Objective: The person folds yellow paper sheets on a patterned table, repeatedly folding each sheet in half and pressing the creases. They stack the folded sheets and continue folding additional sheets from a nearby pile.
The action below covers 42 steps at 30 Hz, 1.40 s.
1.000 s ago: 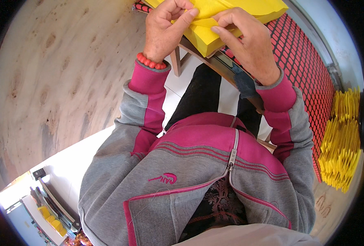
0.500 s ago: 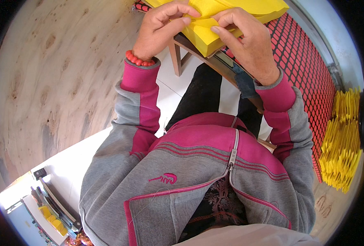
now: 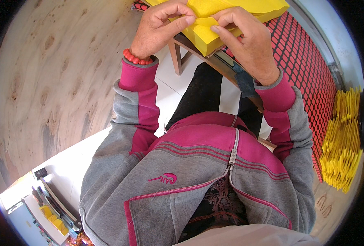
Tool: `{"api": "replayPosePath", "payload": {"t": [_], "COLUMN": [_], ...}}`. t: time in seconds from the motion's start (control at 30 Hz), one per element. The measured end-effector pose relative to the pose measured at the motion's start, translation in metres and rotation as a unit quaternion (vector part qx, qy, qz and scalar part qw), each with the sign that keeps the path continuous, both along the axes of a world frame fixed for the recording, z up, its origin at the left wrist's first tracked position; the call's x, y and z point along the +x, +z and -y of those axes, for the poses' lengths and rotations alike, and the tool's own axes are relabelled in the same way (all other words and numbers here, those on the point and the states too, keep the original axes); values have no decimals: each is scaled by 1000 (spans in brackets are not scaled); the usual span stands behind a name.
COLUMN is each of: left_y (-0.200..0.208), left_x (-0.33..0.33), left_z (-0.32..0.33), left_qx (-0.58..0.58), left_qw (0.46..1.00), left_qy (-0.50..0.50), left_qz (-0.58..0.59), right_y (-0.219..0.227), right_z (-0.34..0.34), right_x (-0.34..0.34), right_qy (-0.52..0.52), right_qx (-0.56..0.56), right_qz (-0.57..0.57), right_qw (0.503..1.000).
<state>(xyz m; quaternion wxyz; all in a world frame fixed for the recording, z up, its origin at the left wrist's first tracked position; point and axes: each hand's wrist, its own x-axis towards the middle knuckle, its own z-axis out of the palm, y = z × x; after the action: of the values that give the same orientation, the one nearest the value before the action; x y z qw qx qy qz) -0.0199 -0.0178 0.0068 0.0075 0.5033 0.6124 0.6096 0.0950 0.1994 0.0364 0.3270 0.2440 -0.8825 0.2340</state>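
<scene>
At the top middle, a yellow paper sheet (image 3: 206, 21) with a folded edge is pinched between my two hands. My left hand (image 3: 162, 25) is closed, thumb and index finger pressed on the sheet's left part. Opposite it, my right hand (image 3: 247, 39) grips the right end of the fold between thumb and fingers. Beneath the fold lies a stack of yellow paper (image 3: 208, 41), its near corner jutting over the edge of the bench. A red bead bracelet (image 3: 137, 57) circles my left wrist.
A red and black net-patterned cloth (image 3: 297, 53) covers the surface on the right. Farther right stand rows of folded yellow paper pieces (image 3: 341, 143). A wooden board (image 3: 59, 82) fills the left. At the lower left are a shelf-like unit and yellow items (image 3: 52, 219).
My left hand has shifted slightly left, its thumb now lying along the fold. The right hand keeps its pinch in nearly the same place.
</scene>
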Motion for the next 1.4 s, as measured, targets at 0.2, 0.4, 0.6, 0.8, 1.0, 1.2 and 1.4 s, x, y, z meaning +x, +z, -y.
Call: {"api": "replayPosePath", "payload": {"t": [0.2,0.4,0.6,0.8,1.0,1.2,1.4], "left_y": [0,-1,0,1,0,4,4], "left_x": [0,1,1,1,1,-4,-4], "left_z": [0,0,-1,-2,0,4,3], "left_qx": [1,2,-9,-27,0,-24,-22], "left_qw": [1000,998,998,999,999,999,999], "left_qy": [-9,-12,8,38,-11,-10,-12], "left_qz": [19,54,56,15,38,-36,-47], "right_y": [-1,-1,4,5,5,2,-2], "right_z": [1,1,3,8,7,0,-2], "right_x": [0,1,6,7,7,3,2], "right_qy": [1,-1,15,-8,-13,-8,-9], "right_qx": [0,11,-36,-86,-71,9,12], "right_qz": [-7,-19,-10,-9,-1,-27,-32], "right_qw": [1000,1000,999,996,997,1000,999]}}
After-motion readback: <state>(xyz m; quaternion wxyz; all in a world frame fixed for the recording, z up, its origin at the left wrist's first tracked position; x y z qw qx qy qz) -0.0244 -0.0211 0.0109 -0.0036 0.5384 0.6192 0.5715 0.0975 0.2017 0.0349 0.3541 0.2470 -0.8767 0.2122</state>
